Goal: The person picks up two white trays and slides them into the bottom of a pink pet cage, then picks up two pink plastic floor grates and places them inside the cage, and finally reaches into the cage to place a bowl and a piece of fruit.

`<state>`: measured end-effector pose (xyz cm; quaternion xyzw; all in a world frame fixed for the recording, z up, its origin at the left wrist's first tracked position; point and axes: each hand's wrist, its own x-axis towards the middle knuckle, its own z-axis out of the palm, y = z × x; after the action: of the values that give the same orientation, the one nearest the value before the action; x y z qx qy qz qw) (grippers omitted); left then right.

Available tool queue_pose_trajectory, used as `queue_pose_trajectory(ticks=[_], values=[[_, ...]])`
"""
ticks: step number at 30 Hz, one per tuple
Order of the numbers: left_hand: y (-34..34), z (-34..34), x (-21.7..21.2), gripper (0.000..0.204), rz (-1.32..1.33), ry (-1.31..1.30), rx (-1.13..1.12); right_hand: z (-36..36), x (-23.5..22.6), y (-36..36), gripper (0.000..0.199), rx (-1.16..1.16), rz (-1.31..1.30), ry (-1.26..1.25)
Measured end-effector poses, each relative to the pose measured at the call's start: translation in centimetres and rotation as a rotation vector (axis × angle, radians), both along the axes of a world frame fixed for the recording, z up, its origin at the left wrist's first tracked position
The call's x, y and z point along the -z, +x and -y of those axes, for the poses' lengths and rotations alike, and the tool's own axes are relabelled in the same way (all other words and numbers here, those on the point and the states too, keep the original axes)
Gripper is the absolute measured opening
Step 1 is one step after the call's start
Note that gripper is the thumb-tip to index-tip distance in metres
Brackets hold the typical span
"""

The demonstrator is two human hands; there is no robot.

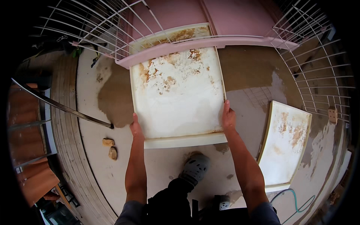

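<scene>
A large white tray (176, 112) with low raised edges lies in front of me, its far half marked by brown stains and whitish crust. My left hand (136, 126) grips its left edge near the front corner, thumb on top. At the opposite edge my right hand (228, 118) holds on in the same way; the fingers of both hands are mostly hidden below the tray. The tray's far end passes beneath the pink front rail (247, 41) of a wire cage and shows again behind it.
Open white wire panels (315, 63) flank the pink cage base. A second stained tray (285, 146) lies at the right, close to a green hose (296, 206). Two stones (108, 142) and a curved dark bar (63, 107) are at the left. Wet patches cover parts of the floor.
</scene>
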<state>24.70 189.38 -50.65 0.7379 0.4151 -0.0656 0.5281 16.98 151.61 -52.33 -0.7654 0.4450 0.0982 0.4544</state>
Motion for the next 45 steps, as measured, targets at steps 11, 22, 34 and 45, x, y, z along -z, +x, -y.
queue_pose_trajectory(ticks=[11,22,34,45], values=[[7.9,-1.2,-1.0,0.079,-0.185,-0.078,0.092,4.3,-3.7,2.9,0.059,-0.071,0.040,0.505],[-9.0,5.4,-0.9,0.028,0.001,-0.811,-0.173,-5.9,-1.5,-3.2,0.031,0.728,0.384,0.972],[-7.6,8.5,0.4,0.022,0.110,-1.037,-0.468,-7.1,-3.1,-2.0,0.022,0.639,0.176,0.665],[3.2,11.3,-3.9,0.033,0.384,-1.150,-0.296,-5.9,-5.6,10.7,0.026,0.716,0.394,1.129]])
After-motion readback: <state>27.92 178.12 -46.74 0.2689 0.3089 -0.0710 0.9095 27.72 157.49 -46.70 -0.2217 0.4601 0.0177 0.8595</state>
